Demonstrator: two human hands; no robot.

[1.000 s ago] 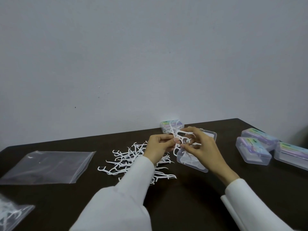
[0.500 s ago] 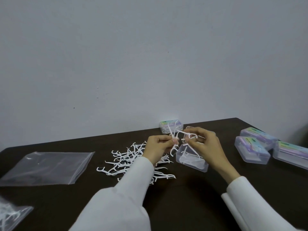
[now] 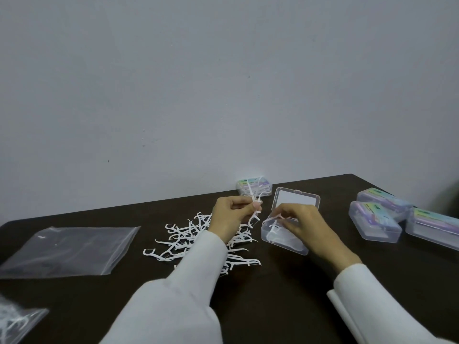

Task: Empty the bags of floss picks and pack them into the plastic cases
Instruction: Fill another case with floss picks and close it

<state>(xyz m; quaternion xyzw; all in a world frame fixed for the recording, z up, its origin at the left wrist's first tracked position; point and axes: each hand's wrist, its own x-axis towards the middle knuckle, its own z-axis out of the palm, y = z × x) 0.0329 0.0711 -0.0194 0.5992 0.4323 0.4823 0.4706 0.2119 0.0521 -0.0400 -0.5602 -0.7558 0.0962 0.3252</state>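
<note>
Over the open clear plastic case (image 3: 283, 238), your right hand (image 3: 301, 223) lowers pinched white floss picks (image 3: 273, 223); your left hand (image 3: 229, 218) pinches more; a loose pile (image 3: 188, 240) and one full bag (image 3: 15, 321) remain.

A dark brown desk (image 3: 285, 306) stands against a plain pale wall. An empty, flat clear zip bag (image 3: 67, 249) lies at its left. A second bag holding white floss picks (image 3: 15, 321) lies at the near left corner, partly out of frame. A loose pile of white floss picks (image 3: 188, 239) lies at the centre. Just right of the pile sits an open clear plastic case (image 3: 285, 238), lid raised. A closed labelled case (image 3: 253, 186) sits at the far edge. Three closed labelled cases (image 3: 375, 224) sit grouped at the right.
</note>
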